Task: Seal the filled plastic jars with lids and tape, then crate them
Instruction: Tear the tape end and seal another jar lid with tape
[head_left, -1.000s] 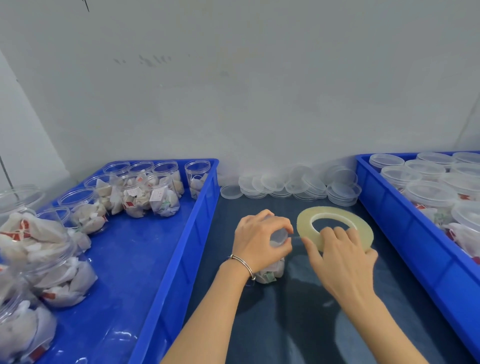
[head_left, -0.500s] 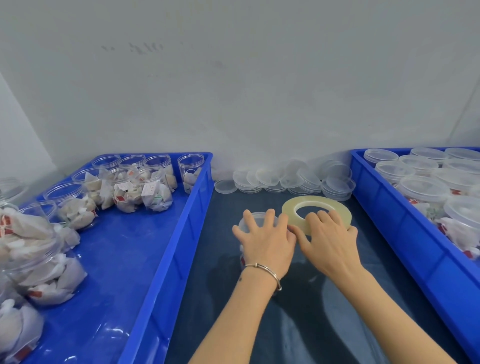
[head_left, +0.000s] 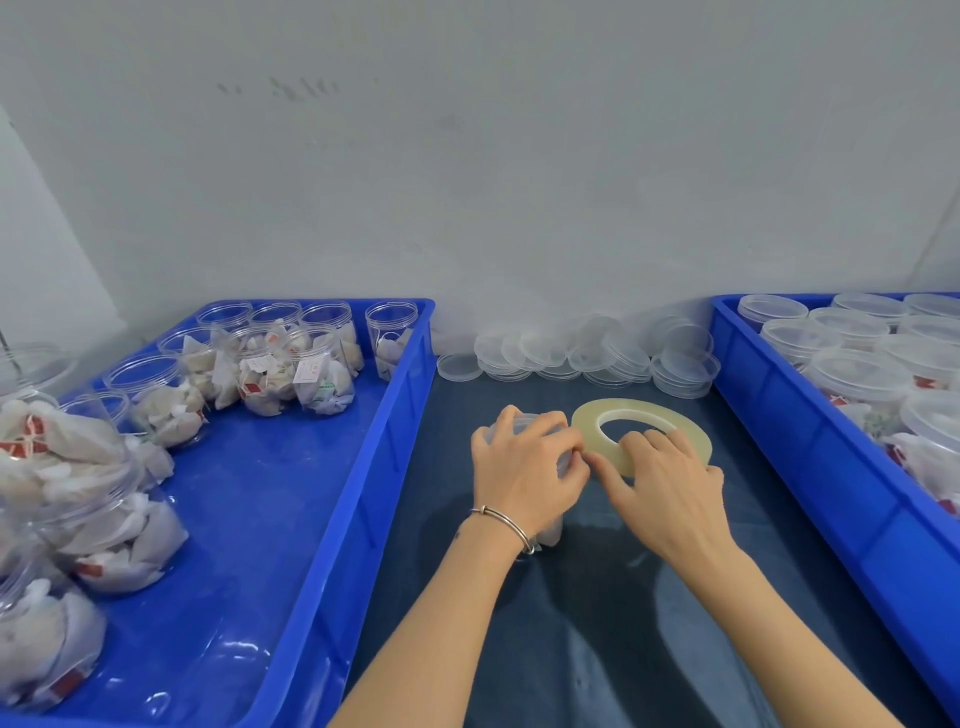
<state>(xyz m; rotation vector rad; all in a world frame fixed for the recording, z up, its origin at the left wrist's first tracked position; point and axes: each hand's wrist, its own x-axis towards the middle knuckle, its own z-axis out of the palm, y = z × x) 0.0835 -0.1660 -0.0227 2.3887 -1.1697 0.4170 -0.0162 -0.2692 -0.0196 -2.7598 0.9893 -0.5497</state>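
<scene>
A pale grey wall (head_left: 519, 182) stands across my twelve o'clock, plain but for a few faint dark smudges (head_left: 301, 88) high up toward eleven, and a second wall face (head_left: 36, 260) meets it in a corner out at ten o'clock. From the foot of that wall down to six o'clock runs a dark blue-grey tabletop (head_left: 623, 649), slightly glossy, with soft shadows and pale reflections lying on it close to me. A thin silver bangle (head_left: 501, 519) sits at the middle of my view, just above that surface.
</scene>
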